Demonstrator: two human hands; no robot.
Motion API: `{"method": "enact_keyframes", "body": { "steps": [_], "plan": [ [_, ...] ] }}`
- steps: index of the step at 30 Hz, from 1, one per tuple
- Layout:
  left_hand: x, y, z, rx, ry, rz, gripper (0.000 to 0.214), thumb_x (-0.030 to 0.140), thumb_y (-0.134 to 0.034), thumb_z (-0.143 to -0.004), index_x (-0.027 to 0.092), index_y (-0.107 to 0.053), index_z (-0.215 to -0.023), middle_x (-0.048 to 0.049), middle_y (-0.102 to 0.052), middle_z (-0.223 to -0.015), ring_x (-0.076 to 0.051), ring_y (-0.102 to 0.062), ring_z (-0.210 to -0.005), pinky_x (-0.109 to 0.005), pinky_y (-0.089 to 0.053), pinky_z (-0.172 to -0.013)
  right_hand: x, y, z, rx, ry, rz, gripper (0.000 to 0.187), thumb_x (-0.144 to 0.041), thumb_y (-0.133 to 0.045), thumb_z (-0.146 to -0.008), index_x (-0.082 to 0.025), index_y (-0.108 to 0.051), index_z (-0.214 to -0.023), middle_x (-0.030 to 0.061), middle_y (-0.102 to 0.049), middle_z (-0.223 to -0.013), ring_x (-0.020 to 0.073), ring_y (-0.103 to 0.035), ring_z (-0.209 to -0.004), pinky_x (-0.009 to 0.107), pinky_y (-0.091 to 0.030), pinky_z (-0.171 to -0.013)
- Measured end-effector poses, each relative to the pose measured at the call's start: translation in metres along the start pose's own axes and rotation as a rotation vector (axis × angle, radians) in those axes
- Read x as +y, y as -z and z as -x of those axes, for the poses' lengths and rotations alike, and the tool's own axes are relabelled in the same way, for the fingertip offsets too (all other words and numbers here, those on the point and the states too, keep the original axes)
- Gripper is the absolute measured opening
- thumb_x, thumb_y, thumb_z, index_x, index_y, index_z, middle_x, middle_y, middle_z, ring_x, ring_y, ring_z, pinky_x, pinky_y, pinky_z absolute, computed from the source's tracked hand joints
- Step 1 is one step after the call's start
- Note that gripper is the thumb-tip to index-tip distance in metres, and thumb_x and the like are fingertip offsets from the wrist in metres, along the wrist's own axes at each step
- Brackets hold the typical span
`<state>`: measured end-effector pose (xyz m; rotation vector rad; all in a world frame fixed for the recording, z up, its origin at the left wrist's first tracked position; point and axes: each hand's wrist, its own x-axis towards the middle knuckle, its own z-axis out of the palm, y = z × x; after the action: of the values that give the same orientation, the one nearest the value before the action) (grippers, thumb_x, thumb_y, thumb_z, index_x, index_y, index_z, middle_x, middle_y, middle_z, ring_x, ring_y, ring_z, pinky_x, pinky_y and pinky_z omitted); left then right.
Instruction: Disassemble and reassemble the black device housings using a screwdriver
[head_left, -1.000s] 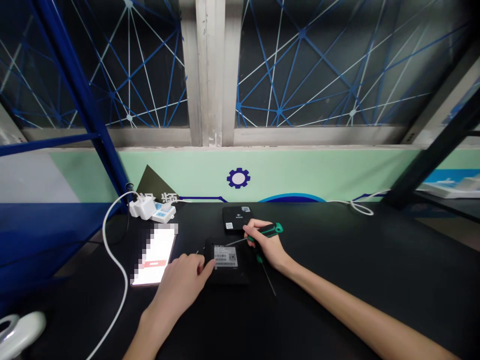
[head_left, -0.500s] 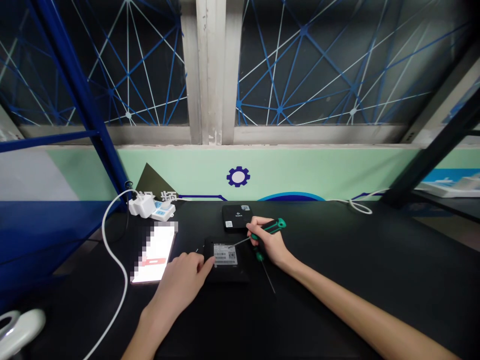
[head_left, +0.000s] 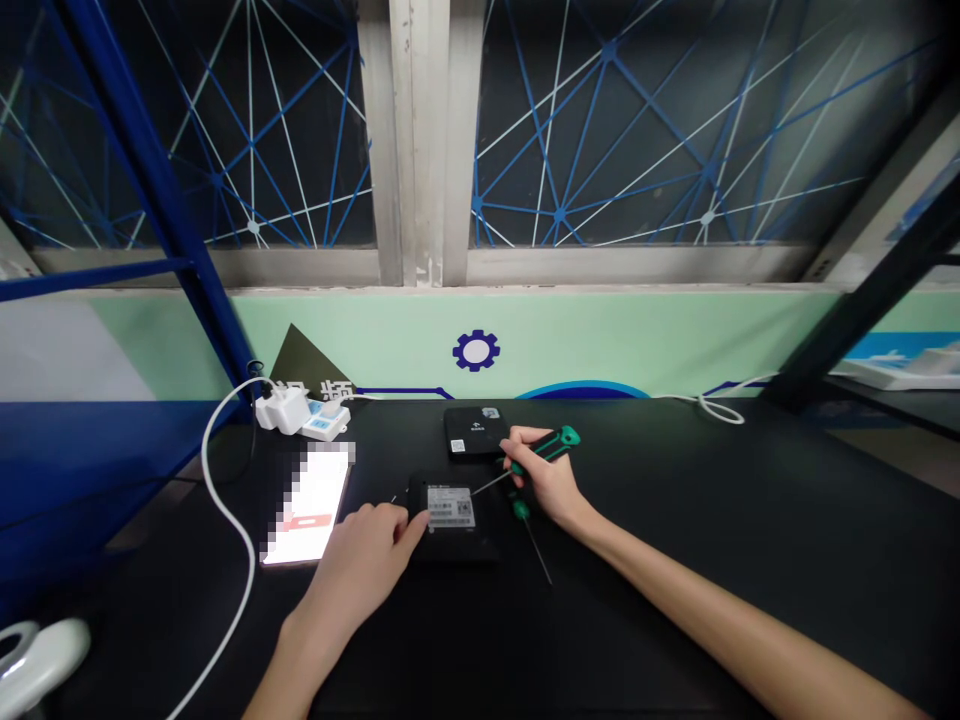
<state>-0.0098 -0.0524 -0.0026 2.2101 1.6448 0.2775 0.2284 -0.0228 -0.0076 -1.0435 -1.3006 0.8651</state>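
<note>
My left hand [head_left: 371, 550] is at the left side of a flat black box [head_left: 450, 545], its thumb on the box's edge beside a white printed label [head_left: 452, 507] and its fingers curled at the side. Pinched in my right hand [head_left: 551, 485] is a green-and-black screwdriver [head_left: 551, 448]. Its thin shaft slants left and down, the tip by the label's upper right corner; contact cannot be made out. Below that hand lies a second screwdriver [head_left: 521, 510], partly hidden, its shaft pointing toward me. A small metal tip shows just beyond my left fingers.
Behind the box lies another black case [head_left: 472, 432] with small stickers. A lit phone or tablet [head_left: 311, 505], partly pixelated, lies left of my left hand. Further left are a white plug and power strip [head_left: 324, 420] and a white cable [head_left: 244, 540]. A white rounded object [head_left: 52, 655] is at lower left.
The screwdriver in my right hand has shifted slightly right, its tip moving from over the label to the label's right edge. My left hand stays in place.
</note>
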Motion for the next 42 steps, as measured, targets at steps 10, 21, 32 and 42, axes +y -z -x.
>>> {"method": "enact_keyframes", "body": {
  "steps": [10, 21, 32, 42],
  "plan": [
    [0.0, 0.0, 0.0, 0.0, 0.006, 0.014, 0.052, 0.049, -0.038, -0.101, 0.022, -0.039, -0.057, -0.0001, -0.055, -0.059, -0.018, -0.054, -0.058, -0.03, -0.027, -0.055, -0.003, 0.001, 0.004, -0.114, -0.01, -0.032, 0.043, -0.045, -0.068, -0.079, -0.02, -0.052, -0.047, -0.0039, -0.044, -0.04, 0.0089, -0.035, -0.035, 0.025, -0.025, -0.04],
    [-0.003, -0.003, -0.002, 0.007, -0.006, 0.004, 0.052, 0.049, -0.038, -0.101, 0.021, -0.04, -0.058, -0.0007, -0.057, -0.06, -0.018, -0.055, -0.06, -0.03, -0.027, -0.056, -0.003, 0.001, 0.002, -0.038, 0.078, 0.097, 0.044, -0.045, -0.066, -0.082, -0.02, -0.048, -0.05, -0.0038, -0.043, -0.044, 0.0102, -0.037, -0.042, 0.025, -0.027, -0.045],
    [-0.002, -0.003, -0.003, 0.005, 0.011, -0.014, 0.051, 0.048, -0.04, -0.101, 0.021, -0.039, -0.058, 0.0, -0.056, -0.06, -0.017, -0.054, -0.06, -0.029, -0.026, -0.056, -0.008, -0.003, 0.003, -0.075, 0.114, 0.163, 0.039, -0.04, -0.066, -0.085, -0.02, -0.048, -0.056, -0.0051, -0.044, -0.048, 0.0099, -0.037, -0.045, 0.025, -0.027, -0.047],
    [-0.003, -0.005, -0.003, 0.008, 0.014, -0.018, 0.052, 0.049, -0.041, -0.101, 0.021, -0.04, -0.057, 0.0, -0.056, -0.06, -0.018, -0.054, -0.06, -0.03, -0.026, -0.057, -0.014, 0.0, 0.005, -0.161, -0.03, 0.032, 0.039, -0.037, -0.067, -0.079, -0.021, -0.046, -0.051, -0.0048, -0.045, -0.043, 0.0094, -0.039, -0.038, 0.023, -0.028, -0.042]
  ]
}}
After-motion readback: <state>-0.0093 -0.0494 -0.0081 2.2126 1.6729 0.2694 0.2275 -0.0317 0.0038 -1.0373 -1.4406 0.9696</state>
